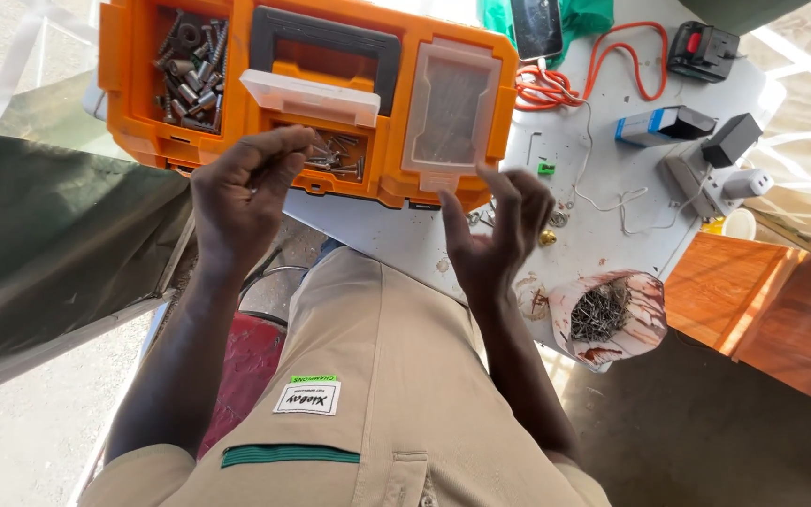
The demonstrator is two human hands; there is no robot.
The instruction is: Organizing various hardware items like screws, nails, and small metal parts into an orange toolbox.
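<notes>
Your orange plastic organiser case (190, 141) sits at the near left edge of the white worktop (612, 178), its clear compartment lids flipped up so the screws inside are within reach. Your left hand (237, 192) hovers at the middle compartment, fingers pinched narrow; whether they hold a screw, you cannot tell. Your right hand (499, 230) is raised, loosely half-open, apparently empty, near the torn paper bag of nails (607, 314).

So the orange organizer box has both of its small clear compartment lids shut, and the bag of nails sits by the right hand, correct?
Not quite. On the orange organizer box, the middle clear lid is flipped open over its screws; only the clear lid beside it is shut. The bag of nails does sit near the right hand. The head view shows this.
</notes>
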